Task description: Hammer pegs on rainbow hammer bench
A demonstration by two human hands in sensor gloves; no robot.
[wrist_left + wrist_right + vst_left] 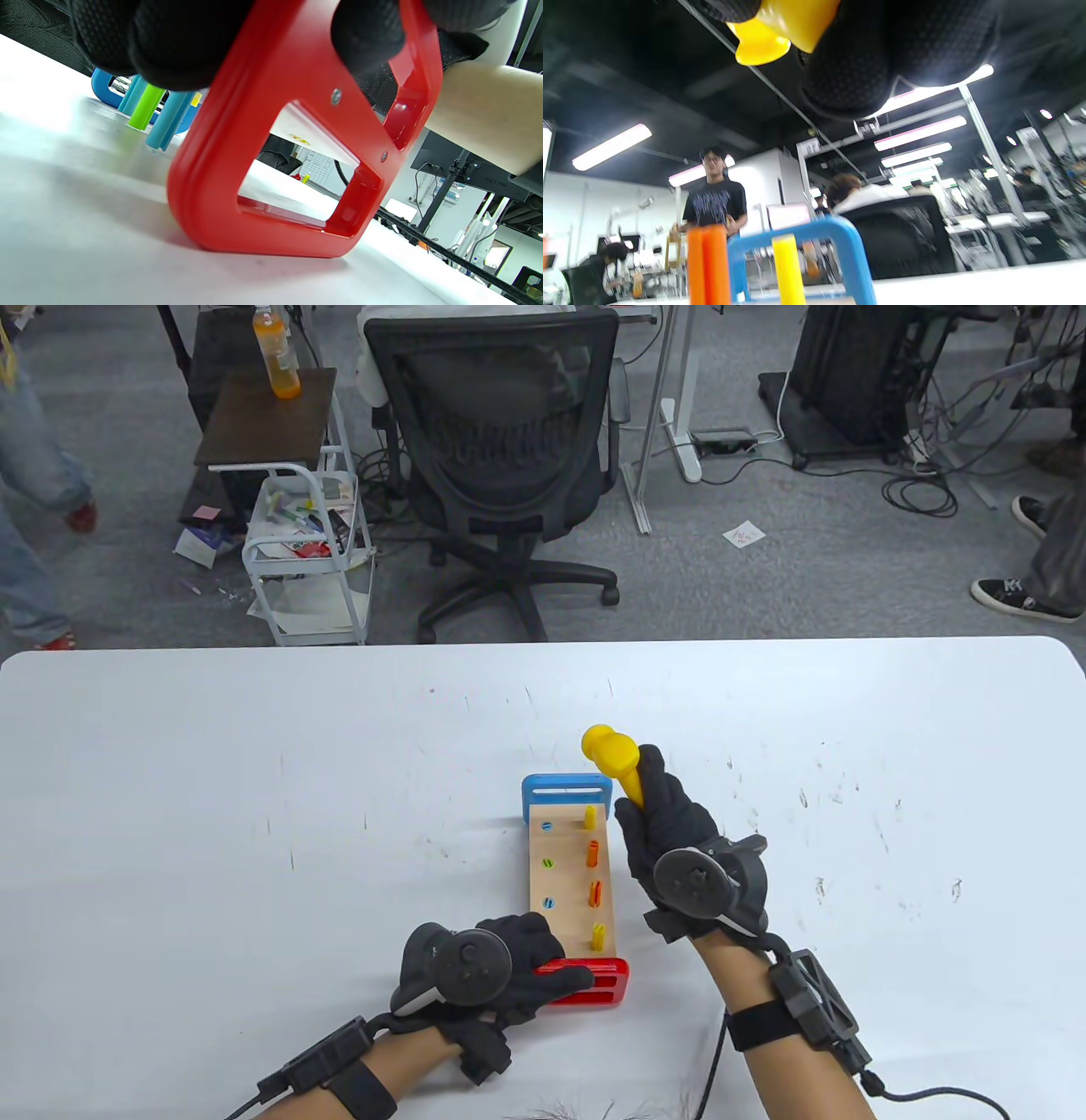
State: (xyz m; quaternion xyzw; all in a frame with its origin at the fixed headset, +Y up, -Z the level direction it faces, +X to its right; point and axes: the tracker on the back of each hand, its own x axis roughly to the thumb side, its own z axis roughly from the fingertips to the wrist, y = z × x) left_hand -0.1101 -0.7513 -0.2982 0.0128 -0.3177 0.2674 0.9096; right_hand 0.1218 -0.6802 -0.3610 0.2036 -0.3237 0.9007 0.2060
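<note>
The hammer bench (pixel 567 899) is a wooden board between a blue end frame (pixel 566 794) and a red end frame (pixel 594 982). Along its right edge yellow and orange pegs (pixel 593 854) stand up. Along its left side blue and green pegs (pixel 547 863) sit flush. My left hand (pixel 501 963) grips the red end frame (pixel 297 161) and holds the bench down. My right hand (pixel 666 831) grips the handle of the yellow hammer (pixel 615 759), its head raised over the blue end. The right wrist view shows the hammer (pixel 780 29), an orange peg (pixel 707 264) and a yellow peg (pixel 789 269).
The white table (pixel 254 780) carries scuff marks. Beyond its far edge stand a black office chair (pixel 501 449), a small white cart (pixel 305 551) and a side table with an orange bottle (pixel 277 356). People stand at the room's edges.
</note>
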